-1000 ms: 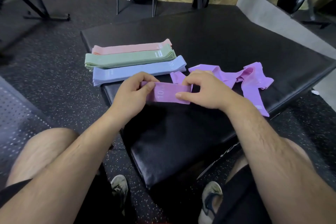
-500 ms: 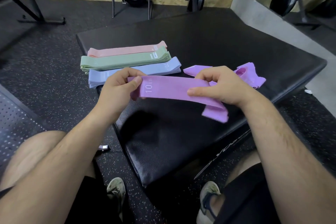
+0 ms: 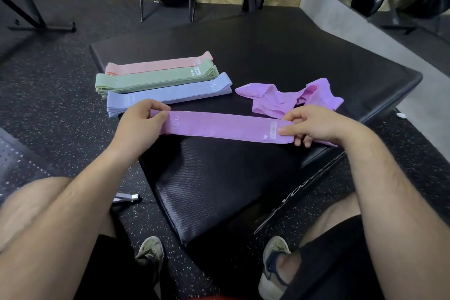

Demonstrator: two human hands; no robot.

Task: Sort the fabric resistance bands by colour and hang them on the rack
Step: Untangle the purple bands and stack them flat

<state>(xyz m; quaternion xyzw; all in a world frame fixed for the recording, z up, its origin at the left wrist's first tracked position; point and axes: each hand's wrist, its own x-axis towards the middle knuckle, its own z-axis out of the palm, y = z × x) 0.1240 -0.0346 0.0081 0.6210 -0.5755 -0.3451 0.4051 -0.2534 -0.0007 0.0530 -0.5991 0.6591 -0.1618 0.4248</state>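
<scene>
We hold a purple band (image 3: 226, 127), printed "10 LB", stretched flat over the black mat (image 3: 292, 56), left hand (image 3: 138, 126) and right hand (image 3: 314, 124) pinching its ends. Beyond lie blue (image 3: 168, 95), marked "20", green (image 3: 155, 79) and pink stacks (image 3: 158, 66).

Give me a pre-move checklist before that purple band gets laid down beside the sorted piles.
1. Purple band held at both ends, left hand and right hand: ok.
2. Band flat, untwisted: ok.
3. Blue stack, green stack, pink stack tidy: ok.
4. Bare mat for a purple pile: ok.
5. Loose purple bands sorted: not ok, crumpled.
6. Rack located: cannot tell.
</scene>
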